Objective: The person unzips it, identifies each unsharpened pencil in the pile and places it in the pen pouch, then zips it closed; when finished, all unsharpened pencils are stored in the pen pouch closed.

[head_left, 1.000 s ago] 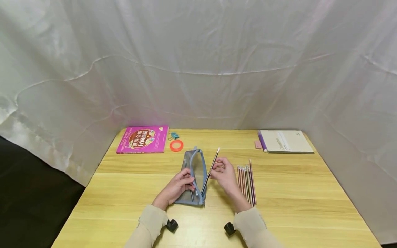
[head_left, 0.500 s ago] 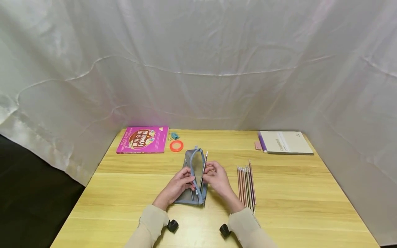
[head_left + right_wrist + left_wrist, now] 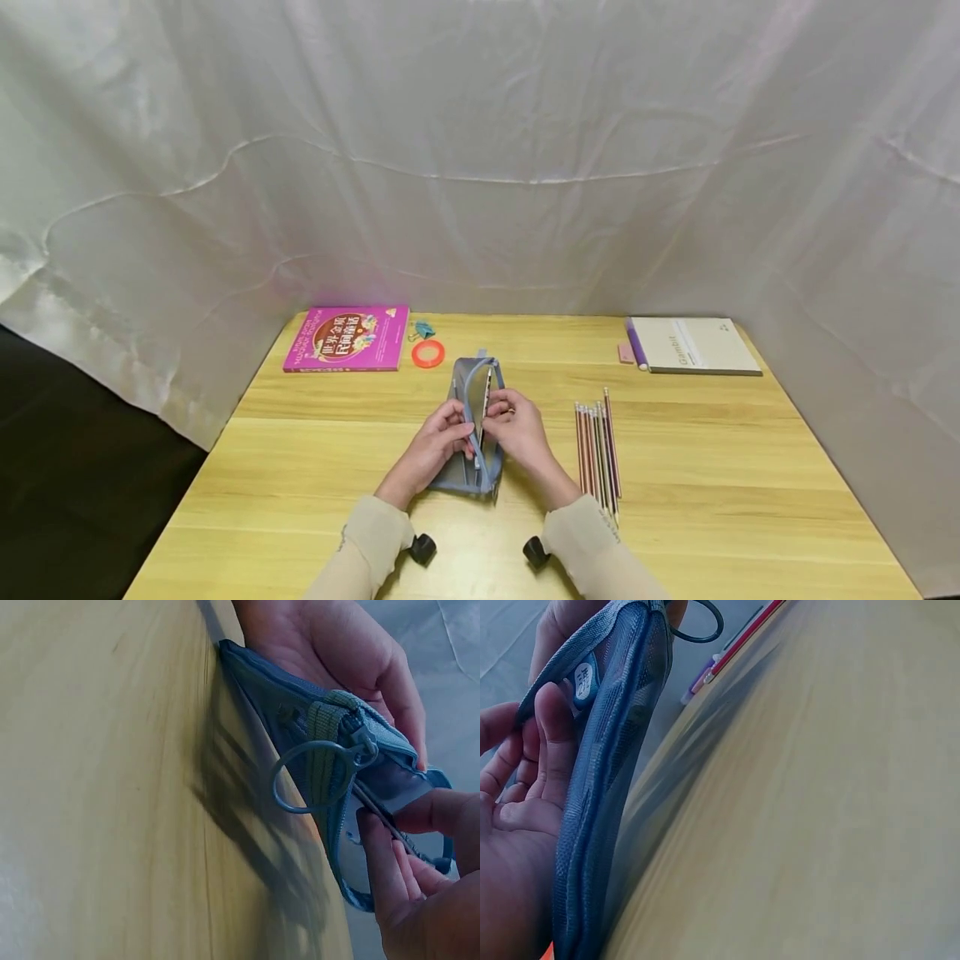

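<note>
Since a second ago, the right hand (image 3: 519, 427) has moved left and carried a dark pencil (image 3: 488, 385) with it: the pencil's far end, then leaning out past the right edge of the pencil case (image 3: 600, 787), now lies within its unzipped mouth. Right thumb and fingers pinch the pencil. On the left side, the left hand (image 3: 438, 437) has its grip on the left rim of the mouth, thumb and fingers pinching the fabric. Between the hands, the blue-grey mesh case sits at the middle of the wooden counter (image 3: 285, 500), its length running near to far. A ring-shaped zipper pull (image 3: 296, 811) hangs at its near end, and another slim pencil (image 3: 455, 389) shows through the left mesh. Loose pencils (image 3: 597, 450) lie in a row to the right of the right hand, white ends far. Far left are a magenta book (image 3: 347, 339), an orange tape ring (image 3: 428, 365) and teal binder clips (image 3: 424, 329); far right, a pink eraser (image 3: 626, 353), a purple marker (image 3: 637, 343) and a Gambit notebook (image 3: 705, 346).
</note>
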{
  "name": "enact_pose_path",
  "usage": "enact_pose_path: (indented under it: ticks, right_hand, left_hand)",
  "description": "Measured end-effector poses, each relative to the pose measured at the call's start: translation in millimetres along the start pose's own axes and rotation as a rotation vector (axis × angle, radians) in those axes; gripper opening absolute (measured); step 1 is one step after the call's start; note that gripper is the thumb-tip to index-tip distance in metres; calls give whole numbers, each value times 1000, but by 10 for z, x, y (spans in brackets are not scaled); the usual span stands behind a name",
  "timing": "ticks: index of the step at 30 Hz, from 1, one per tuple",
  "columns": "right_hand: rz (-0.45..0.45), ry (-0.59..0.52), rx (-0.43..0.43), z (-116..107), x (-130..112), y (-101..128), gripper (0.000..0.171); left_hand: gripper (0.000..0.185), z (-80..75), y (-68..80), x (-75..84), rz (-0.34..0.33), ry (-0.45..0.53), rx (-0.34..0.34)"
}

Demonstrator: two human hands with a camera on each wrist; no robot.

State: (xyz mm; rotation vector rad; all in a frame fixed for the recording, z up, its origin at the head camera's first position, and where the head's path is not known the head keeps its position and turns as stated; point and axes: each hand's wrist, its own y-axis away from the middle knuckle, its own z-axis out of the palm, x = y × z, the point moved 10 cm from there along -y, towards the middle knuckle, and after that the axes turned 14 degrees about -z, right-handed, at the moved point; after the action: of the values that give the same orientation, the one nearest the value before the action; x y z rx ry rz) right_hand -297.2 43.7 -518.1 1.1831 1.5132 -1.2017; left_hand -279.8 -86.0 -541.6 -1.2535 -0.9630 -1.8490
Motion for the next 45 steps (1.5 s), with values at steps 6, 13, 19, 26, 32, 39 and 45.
enact_pose_path:
  ticks: [6, 13, 19, 26, 32, 39, 45]
  right_hand:
    - [32, -33, 15, -10, 39, 4, 44]
    - [80, -80, -4, 24, 123, 45, 44]
    - [92, -122, -26, 38, 131, 73, 48]
    - [114, -129, -15, -6, 102, 97, 48]
    - [115, -126, -15, -31, 77, 97, 48]
    - [89, -112, -17, -168, -23, 115, 44]
    - [55, -64, 12, -599, -155, 125, 39]
  left_hand:
    - [30, 22, -16, 27, 20, -31, -1]
    - [30, 12, -20, -23, -8, -59, 1]
    - [25, -8, -13, -28, -35, -66, 21]
    - [9, -6, -15, -9, -45, -75, 24]
    - [9, -26, -21, -7, -50, -62, 30]
    - [5, -32, -27, -12, -46, -61, 35]
    - [5, -39, -34, -6, -38, -63, 37]
